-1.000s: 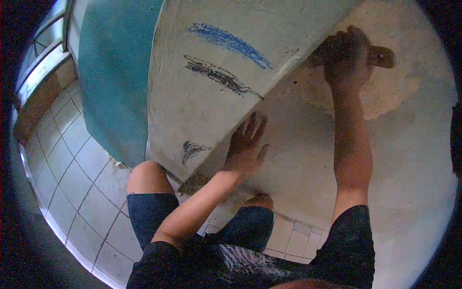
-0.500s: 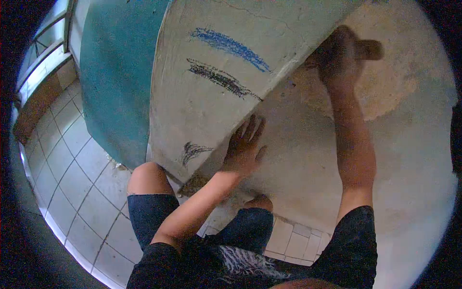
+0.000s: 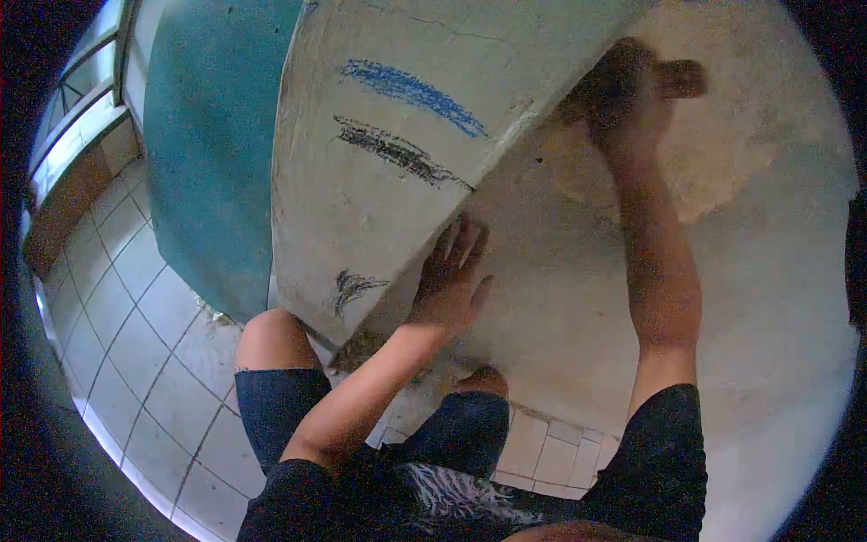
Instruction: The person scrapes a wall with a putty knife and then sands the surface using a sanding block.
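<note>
My left hand (image 3: 449,280) lies flat with fingers apart on the grey wall face, right beside the corner edge of the white wall (image 3: 361,217). Higher up and to the right, my right hand (image 3: 628,113) is closed around a brown-handled tool (image 3: 682,79), smeared by motion. The rounded handle end sticks out to the right of the fist. On the other side, the tool's dark part reaches toward the wall corner; I cannot tell its kind. Behind it, a tan patch (image 3: 722,163) of bare plaster shows on the grey wall (image 3: 560,298).
Blue scribbles (image 3: 415,95) and black scribbles (image 3: 397,155) mark the white wall. A teal wall section (image 3: 212,163) stands to its left. White floor tiles (image 3: 153,370) spread at lower left, near a railing (image 3: 86,140). My knees (image 3: 280,339) are close to the wall's bottom corner.
The walls have shifted slightly left in the view. My right hand, with the tool, appears a little higher and further left; my left hand stays flat by the corner.
</note>
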The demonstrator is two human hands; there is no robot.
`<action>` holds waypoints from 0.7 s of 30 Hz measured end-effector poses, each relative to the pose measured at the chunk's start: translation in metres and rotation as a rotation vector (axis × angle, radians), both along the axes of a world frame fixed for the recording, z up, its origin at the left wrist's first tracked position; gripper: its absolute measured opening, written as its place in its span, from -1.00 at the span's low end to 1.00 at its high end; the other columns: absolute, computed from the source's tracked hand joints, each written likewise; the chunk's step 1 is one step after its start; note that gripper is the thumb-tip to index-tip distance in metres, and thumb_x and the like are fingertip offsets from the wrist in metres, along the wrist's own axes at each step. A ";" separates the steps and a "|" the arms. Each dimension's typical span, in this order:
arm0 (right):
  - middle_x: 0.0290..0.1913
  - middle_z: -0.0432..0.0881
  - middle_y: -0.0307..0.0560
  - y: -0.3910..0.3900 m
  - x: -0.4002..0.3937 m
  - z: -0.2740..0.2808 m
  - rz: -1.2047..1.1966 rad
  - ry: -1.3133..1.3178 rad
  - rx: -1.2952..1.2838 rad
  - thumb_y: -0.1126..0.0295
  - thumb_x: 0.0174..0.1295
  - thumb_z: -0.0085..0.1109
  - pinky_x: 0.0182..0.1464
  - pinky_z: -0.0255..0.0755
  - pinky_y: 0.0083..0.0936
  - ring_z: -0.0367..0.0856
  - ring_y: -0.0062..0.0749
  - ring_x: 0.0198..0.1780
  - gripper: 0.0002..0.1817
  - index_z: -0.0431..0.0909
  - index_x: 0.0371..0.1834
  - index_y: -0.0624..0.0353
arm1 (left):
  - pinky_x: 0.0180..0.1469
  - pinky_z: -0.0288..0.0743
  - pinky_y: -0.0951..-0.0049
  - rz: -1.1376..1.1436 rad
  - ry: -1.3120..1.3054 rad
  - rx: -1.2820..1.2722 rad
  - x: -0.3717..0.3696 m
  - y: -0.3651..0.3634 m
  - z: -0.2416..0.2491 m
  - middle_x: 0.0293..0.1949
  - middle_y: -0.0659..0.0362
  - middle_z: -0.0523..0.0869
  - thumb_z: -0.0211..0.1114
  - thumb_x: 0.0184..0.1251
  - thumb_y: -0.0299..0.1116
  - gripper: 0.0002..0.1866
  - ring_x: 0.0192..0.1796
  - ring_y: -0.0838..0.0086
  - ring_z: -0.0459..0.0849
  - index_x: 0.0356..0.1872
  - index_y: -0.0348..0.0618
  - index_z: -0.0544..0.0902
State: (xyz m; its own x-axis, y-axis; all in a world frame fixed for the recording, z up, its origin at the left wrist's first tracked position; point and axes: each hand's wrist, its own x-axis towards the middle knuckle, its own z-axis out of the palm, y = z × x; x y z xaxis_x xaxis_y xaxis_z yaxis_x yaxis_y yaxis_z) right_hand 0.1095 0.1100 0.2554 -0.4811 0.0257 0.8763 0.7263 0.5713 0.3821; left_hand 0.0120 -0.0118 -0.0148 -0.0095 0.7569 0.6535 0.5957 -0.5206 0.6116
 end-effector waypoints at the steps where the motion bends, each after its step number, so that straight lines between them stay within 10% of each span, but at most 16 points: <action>1: -0.15 0.60 -0.03 -0.004 -0.007 -0.002 -0.001 0.003 0.006 0.40 0.24 0.05 -0.10 0.45 -0.37 0.57 -0.21 -0.14 -0.79 0.47 -0.07 0.13 | 0.39 -0.02 0.04 -0.001 0.003 0.006 0.002 0.002 -0.001 0.41 -0.14 0.02 0.17 0.23 -0.19 -0.31 0.44 -0.05 -0.01 0.36 -0.16 0.17; 3: -0.19 0.61 -0.04 -0.023 -0.029 -0.012 0.676 0.194 -0.614 0.36 0.26 0.01 -0.10 0.45 -0.38 0.58 -0.20 -0.17 -0.81 0.49 -0.12 0.17 | 0.41 -0.04 0.06 0.057 0.070 0.037 0.005 0.006 -0.005 0.41 -0.15 0.02 0.17 0.23 -0.20 -0.32 0.44 -0.05 -0.02 0.35 -0.16 0.19; 7: -0.19 0.60 -0.07 -0.050 -0.037 -0.002 0.236 0.118 -0.604 0.34 0.24 0.05 -0.09 0.45 -0.35 0.58 -0.21 -0.16 -0.79 0.49 -0.14 0.21 | 0.42 -0.06 0.08 0.117 0.156 0.036 0.005 0.006 -0.003 0.41 -0.15 0.03 0.19 0.22 -0.21 -0.31 0.45 -0.04 -0.03 0.35 -0.18 0.18; 12: -0.26 0.57 -0.17 -0.010 -0.014 -0.006 0.893 0.774 -0.992 0.27 0.28 -0.01 -0.11 0.45 -0.36 0.55 -0.36 -0.23 -0.74 0.48 -0.19 0.26 | 0.43 -0.09 0.09 -0.015 0.024 0.019 -0.002 0.002 0.002 0.41 -0.15 0.03 0.19 0.22 -0.21 -0.28 0.45 -0.04 -0.05 0.37 -0.21 0.15; 15: -0.33 0.54 -0.19 0.006 -0.019 -0.048 0.390 0.191 -0.424 0.24 0.29 -0.04 -0.14 0.44 -0.41 0.51 -0.43 -0.30 -0.74 0.48 -0.24 0.23 | 0.43 -0.11 0.09 0.068 0.131 -0.006 0.003 0.005 0.000 0.42 -0.14 0.01 0.19 0.22 -0.21 -0.28 0.46 -0.04 -0.06 0.38 -0.19 0.13; 18: -0.36 0.51 -0.21 -0.017 -0.002 -0.007 0.354 0.342 -0.830 0.24 0.28 -0.02 -0.18 0.43 -0.44 0.48 -0.47 -0.31 -0.77 0.46 -0.30 0.20 | 0.44 -0.12 0.08 0.023 0.071 -0.012 -0.002 0.000 0.001 0.42 -0.13 -0.01 0.18 0.22 -0.21 -0.27 0.46 -0.03 -0.06 0.38 -0.18 0.12; 21: -0.42 0.46 -0.21 -0.010 -0.020 -0.042 0.243 0.193 -0.460 0.24 0.30 -0.03 -0.24 0.43 -0.44 0.46 -0.47 -0.34 -0.78 0.40 -0.39 0.16 | 0.43 -0.10 0.09 0.072 0.148 0.006 0.002 0.005 -0.004 0.42 -0.13 -0.01 0.18 0.22 -0.20 -0.27 0.45 -0.03 -0.05 0.38 -0.17 0.12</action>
State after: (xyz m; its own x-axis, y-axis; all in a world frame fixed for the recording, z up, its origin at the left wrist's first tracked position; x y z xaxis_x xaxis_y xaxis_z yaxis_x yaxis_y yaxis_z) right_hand 0.0899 0.0996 0.2129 -0.3528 0.3349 0.8737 0.5848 0.8079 -0.0736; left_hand 0.0140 -0.0069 -0.0184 0.0327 0.7535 0.6566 0.7149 -0.4767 0.5115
